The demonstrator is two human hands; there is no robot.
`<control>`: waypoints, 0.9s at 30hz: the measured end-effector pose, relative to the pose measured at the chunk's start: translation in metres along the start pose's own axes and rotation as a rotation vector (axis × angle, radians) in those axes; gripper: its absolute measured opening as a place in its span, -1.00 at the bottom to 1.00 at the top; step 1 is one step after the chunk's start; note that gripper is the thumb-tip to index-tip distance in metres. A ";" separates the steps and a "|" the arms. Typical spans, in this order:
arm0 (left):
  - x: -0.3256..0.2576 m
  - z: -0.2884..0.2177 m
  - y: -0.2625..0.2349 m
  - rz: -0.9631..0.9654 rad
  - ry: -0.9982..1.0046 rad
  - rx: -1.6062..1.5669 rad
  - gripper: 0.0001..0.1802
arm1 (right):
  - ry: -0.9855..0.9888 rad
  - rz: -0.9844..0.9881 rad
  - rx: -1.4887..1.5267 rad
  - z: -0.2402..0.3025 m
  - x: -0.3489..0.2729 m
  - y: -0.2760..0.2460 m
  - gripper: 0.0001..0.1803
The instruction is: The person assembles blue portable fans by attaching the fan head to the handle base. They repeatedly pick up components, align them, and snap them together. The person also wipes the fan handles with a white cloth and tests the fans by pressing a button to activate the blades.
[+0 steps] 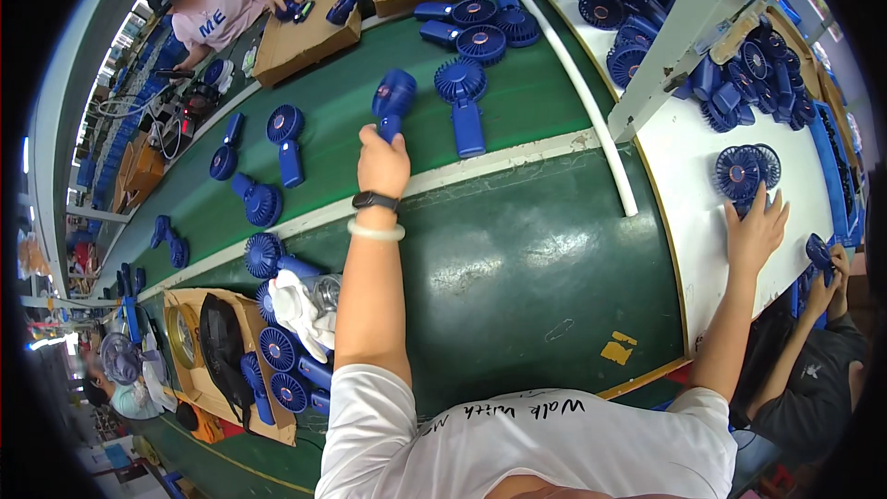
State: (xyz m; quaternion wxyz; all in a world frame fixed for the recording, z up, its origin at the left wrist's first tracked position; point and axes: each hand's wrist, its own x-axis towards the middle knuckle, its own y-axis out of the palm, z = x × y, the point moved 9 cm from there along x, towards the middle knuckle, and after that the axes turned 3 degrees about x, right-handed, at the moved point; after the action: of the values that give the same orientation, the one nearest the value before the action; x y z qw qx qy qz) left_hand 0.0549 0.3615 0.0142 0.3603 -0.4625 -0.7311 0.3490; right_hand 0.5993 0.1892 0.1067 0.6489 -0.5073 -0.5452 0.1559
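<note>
My left hand (383, 166) is closed around the handle of a blue handheld fan (395, 92), over the green conveyor belt (342, 83). To the right of that fan, another handheld fan (462, 102) lies on the belt with its handle toward me. My right hand (758, 231) reaches over the white tabletop (674, 185) on the right. Its fingers are spread, and the fingertips are at the near edge of a pair of blue fans (742, 171) lying close together. Whether they touch the fans' handles is hard to see.
Heaped blue fans (753, 74) cover the far part of the white table, behind a grey metal post (688, 32). A white tube (577, 83) lies along the belt's right side. One co-worker (226, 5) sits across the belt; another (813, 351) holds a fan at right. A cardboard box (273, 425) stands at left.
</note>
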 end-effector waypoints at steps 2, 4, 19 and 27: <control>-0.026 0.017 0.018 0.248 -0.233 -0.766 -0.56 | -0.167 -0.078 0.224 0.046 -0.004 -0.024 -0.36; -0.079 -0.012 -0.004 0.513 -0.381 -1.374 -0.48 | -0.333 -0.021 0.600 0.119 -0.035 -0.030 -0.43; -0.184 -0.033 -0.012 0.913 -0.367 -2.241 -0.44 | -1.202 0.067 0.781 0.427 -0.117 -0.039 -0.62; -0.176 -0.058 -0.029 0.984 -0.154 -2.181 -0.44 | -0.406 1.530 2.080 0.453 -0.171 -0.017 -0.71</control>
State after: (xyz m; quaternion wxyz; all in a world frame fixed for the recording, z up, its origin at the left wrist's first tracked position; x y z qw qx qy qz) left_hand 0.1472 0.1985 0.0319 -0.4381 -0.7319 -0.4063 -0.3274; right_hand 0.1399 0.2736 -0.0226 0.3891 0.0814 0.1669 0.9023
